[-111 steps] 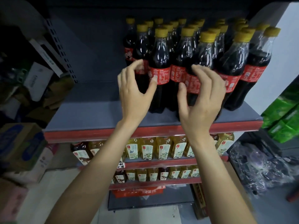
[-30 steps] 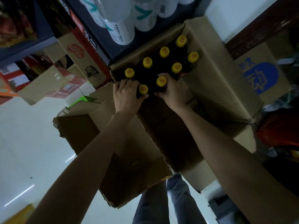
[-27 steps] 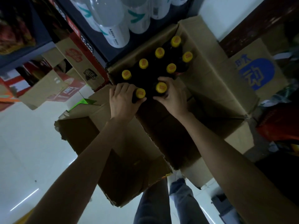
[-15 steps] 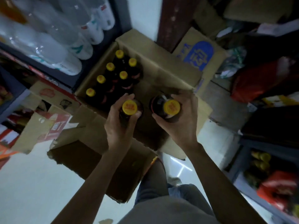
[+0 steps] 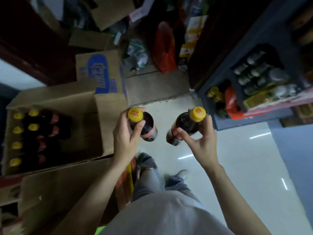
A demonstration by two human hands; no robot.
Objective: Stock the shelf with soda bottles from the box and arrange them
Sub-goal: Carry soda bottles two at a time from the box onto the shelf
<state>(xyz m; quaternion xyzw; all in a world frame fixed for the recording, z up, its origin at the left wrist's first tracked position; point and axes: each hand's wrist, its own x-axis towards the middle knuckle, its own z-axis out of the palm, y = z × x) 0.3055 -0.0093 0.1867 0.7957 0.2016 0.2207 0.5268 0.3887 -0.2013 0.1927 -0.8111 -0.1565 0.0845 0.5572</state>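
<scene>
I see the pale floor under me, the open cardboard box at my left with six yellow-capped soda bottles standing inside. My left hand has its grip clamped on one bottle near its neck; my right hand is clamped on a second bottle, both held over the floor, apart from each other.

A single head-worn camera looks steeply down, close above both hands held before the chest; an open cardboard box lies left of them, a stocked shelf beyond to the right, white floor beneath.
</scene>
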